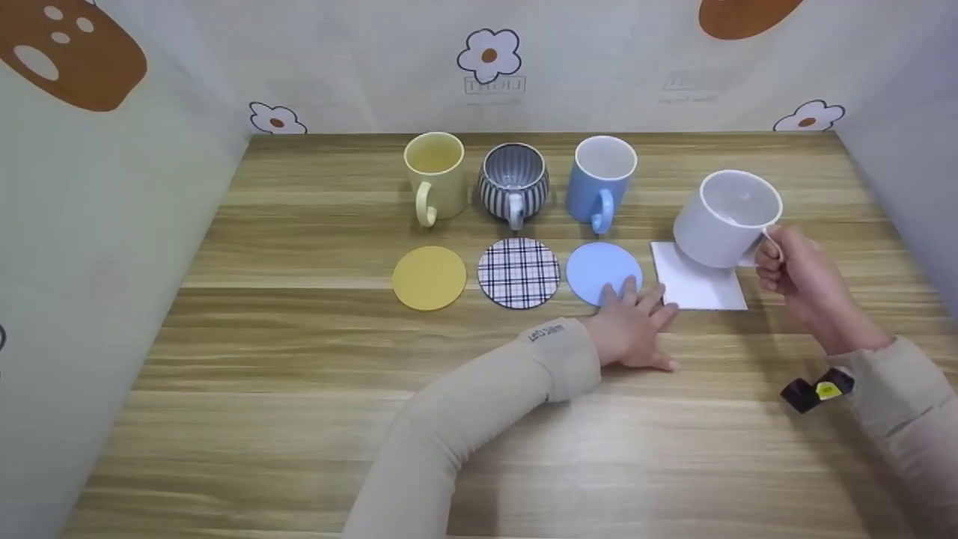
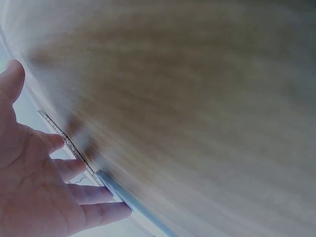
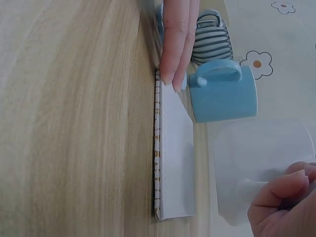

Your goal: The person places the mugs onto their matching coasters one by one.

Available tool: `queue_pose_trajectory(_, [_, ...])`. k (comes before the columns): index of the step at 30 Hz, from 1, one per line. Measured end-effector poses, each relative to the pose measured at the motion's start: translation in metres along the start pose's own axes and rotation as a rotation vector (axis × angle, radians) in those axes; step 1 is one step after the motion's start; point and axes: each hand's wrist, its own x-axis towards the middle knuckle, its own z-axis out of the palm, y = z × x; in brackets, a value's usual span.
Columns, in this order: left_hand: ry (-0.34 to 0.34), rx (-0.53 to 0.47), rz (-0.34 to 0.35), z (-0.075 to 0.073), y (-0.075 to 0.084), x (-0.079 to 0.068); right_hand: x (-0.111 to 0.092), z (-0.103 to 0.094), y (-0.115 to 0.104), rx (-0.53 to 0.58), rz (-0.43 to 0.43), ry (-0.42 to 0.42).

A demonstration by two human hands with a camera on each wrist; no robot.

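Observation:
My right hand (image 1: 804,273) grips the handle of a white mug (image 1: 722,224). The mug hangs above a white square coaster (image 1: 700,288), a gap showing between them in the right wrist view. With fingers spread, my left hand (image 1: 635,329) reaches over the front of a round blue coaster (image 1: 599,269) and the left edge of the square one. Its fingertips touch the square coaster's edge in the right wrist view. From the left wrist, the palm of this hand (image 2: 37,182) shows, its fingers against the coasters' edges.
Behind the coasters stand a yellow mug (image 1: 441,183), a striped grey mug (image 1: 513,187) and a blue mug (image 1: 599,183). A yellow round coaster (image 1: 429,278) and a plaid round coaster (image 1: 519,273) lie to the left. A patterned backdrop (image 1: 374,67) borders the wooden table (image 1: 284,359).

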Motion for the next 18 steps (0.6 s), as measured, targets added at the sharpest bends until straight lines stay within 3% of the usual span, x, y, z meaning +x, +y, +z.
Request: queue_pose_trajectory(18, [-0.013, 0.006, 0.001, -0.0007, 0.0008, -0.0010, -0.0104, 0.0011, 0.0048, -0.024, 0.040, -0.001])
